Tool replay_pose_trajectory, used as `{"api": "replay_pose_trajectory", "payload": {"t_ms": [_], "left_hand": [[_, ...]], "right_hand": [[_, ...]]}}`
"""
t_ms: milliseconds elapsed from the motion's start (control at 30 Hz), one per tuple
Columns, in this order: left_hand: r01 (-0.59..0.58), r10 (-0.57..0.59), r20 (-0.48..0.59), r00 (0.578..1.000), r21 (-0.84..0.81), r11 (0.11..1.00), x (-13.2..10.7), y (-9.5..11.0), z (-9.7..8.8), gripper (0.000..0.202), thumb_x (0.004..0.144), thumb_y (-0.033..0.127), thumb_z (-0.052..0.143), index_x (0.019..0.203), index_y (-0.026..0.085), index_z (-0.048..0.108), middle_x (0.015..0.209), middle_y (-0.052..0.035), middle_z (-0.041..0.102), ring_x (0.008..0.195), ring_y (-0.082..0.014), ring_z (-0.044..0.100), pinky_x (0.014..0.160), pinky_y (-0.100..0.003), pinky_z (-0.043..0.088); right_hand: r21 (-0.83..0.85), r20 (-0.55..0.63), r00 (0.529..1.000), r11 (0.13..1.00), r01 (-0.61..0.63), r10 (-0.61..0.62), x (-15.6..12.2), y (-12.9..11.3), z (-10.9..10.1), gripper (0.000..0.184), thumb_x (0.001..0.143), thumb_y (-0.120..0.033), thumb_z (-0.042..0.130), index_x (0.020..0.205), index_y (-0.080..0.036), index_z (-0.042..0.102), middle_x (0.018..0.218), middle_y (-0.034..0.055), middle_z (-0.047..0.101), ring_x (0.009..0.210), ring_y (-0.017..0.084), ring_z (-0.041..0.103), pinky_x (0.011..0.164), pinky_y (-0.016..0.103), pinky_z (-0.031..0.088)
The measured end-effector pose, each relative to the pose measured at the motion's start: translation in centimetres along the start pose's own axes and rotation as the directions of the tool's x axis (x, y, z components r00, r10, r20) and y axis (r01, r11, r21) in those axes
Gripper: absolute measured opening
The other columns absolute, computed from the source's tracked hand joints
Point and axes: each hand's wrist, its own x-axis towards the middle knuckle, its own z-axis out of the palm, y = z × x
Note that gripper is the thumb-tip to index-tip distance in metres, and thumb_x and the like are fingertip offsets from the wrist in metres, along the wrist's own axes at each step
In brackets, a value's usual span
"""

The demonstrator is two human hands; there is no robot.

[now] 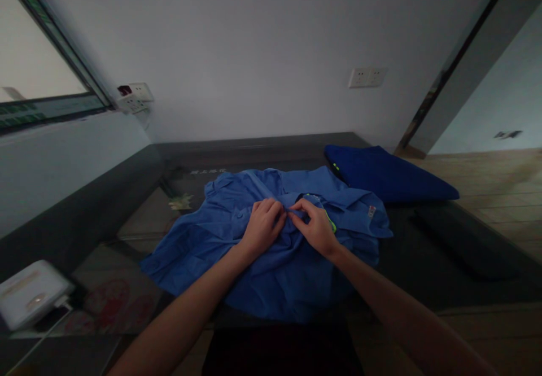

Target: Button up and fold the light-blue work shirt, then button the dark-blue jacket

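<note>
A blue work shirt lies spread and rumpled on the dark table in front of me. Its cuffed sleeve reaches to the left, and a small label shows on the cloth at the right. My left hand has its fingers curled on the fabric near the middle. Close beside it, my right hand pinches a fold of the same cloth between thumb and fingers. The fingertips of both hands nearly meet there. Yellow-green trim shows just right of my right hand. Whether a button is between the fingers is too small to see.
A dark blue folded item rests at the table's back right, with a flat black object nearer me. On the left sits a white box with a cable. Wall sockets are above the dark glossy table.
</note>
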Motion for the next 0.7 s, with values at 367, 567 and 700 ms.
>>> {"api": "replay_pose_trajectory", "payload": {"t_ms": [367,567,700], "left_hand": [[0.101,-0.131,-0.030,0.991,-0.473,0.875,0.47,-0.57,-0.01,0.035,0.083,0.017,0.059,0.116,0.022,0.050,0.106,-0.0039,0.062,0.100,-0.0179,0.059,0.090,-0.033,0.046],[0.047,-0.076,-0.047,0.996,-0.448,0.893,0.71,-0.42,-0.51,0.013,0.083,0.018,0.059,0.096,0.020,0.061,0.095,-0.0044,0.063,0.094,-0.0191,0.059,0.086,-0.033,0.047],[0.019,-0.079,-0.124,0.989,-0.426,0.905,0.55,-0.25,-0.52,0.008,0.082,0.017,0.059,0.089,0.020,0.059,0.090,-0.0034,0.060,0.089,-0.0178,0.058,0.082,-0.031,0.047]], "right_hand": [[0.088,0.002,1.000,0.996,-0.021,0.020,0.66,0.46,-1.04,0.005,0.082,-0.023,0.056,0.084,-0.021,0.060,0.081,0.0014,0.066,0.079,0.018,0.063,0.074,0.030,0.047],[0.090,0.031,1.000,0.996,0.002,-0.005,0.59,0.12,-1.05,0.005,0.082,-0.022,0.056,0.084,-0.021,0.061,0.080,0.0013,0.066,0.079,0.018,0.063,0.073,0.028,0.046],[0.064,0.064,0.998,0.998,0.023,-0.027,0.52,-0.12,-1.06,0.006,0.083,-0.022,0.056,0.084,-0.021,0.061,0.080,0.0013,0.066,0.078,0.018,0.063,0.070,0.028,0.046]]}}
